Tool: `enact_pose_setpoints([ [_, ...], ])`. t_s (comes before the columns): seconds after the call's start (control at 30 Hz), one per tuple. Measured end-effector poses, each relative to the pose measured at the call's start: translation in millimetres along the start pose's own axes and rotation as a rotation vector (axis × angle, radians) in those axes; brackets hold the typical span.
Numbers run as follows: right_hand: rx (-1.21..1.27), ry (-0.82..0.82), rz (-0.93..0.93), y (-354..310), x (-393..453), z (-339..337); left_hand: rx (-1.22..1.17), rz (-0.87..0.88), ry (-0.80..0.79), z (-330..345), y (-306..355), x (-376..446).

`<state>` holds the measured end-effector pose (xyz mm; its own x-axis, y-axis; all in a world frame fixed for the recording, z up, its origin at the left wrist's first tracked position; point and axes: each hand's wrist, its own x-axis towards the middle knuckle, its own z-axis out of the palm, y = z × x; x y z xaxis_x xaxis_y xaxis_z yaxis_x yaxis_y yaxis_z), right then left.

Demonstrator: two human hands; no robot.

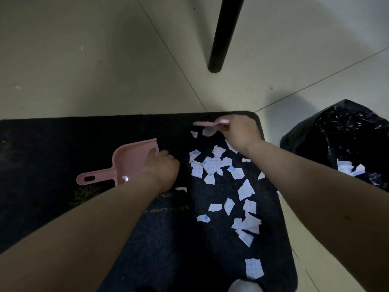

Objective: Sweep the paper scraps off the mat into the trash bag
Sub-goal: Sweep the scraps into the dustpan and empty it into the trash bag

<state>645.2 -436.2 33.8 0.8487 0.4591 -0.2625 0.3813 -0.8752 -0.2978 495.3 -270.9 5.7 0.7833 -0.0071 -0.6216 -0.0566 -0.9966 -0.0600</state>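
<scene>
A dark mat [52, 148] lies on the floor with several white paper scraps [212, 165] spread over its right half. My left hand [162, 167] grips the near rim of a pink dustpan [130, 161], which rests on the mat with its handle pointing left. At the mat's far right corner my right hand [240, 131] holds a pink brush [210, 123], its bristles down among the farthest scraps. A black trash bag [336, 140] stands open to the right of the mat, with a few scraps inside.
A black furniture leg [223, 36] stands on the pale tiled floor [94, 60] beyond the mat. Something grey [244, 286] shows at the bottom edge, near a lone scrap.
</scene>
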Motion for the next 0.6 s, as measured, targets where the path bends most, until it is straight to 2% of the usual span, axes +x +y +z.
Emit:
enact_pose_setpoints([
  [0.17, 0.054, -0.144, -0.091, -11, -32, 15, -0.011, 0.012, 0.018, -2, 0, -2],
  [0.33, 0.042, -0.262, -0.188, -14, -79, 0, -0.033, 0.005, 0.024, -1, -6, -4],
  [0.4, 0.130, -0.233, -0.138, -16, -84, -13, -0.031, 0.008, 0.011, 0, -6, -5],
  [0.47, 0.208, -0.130, -0.058, -14, -75, -25, -0.015, 0.012, 0.002, 2, -5, -5],
  [0.6, 0.140, 0.091, -0.004, -8, -31, -27, 0.021, 0.025, -0.018, 1, -4, -5],
])
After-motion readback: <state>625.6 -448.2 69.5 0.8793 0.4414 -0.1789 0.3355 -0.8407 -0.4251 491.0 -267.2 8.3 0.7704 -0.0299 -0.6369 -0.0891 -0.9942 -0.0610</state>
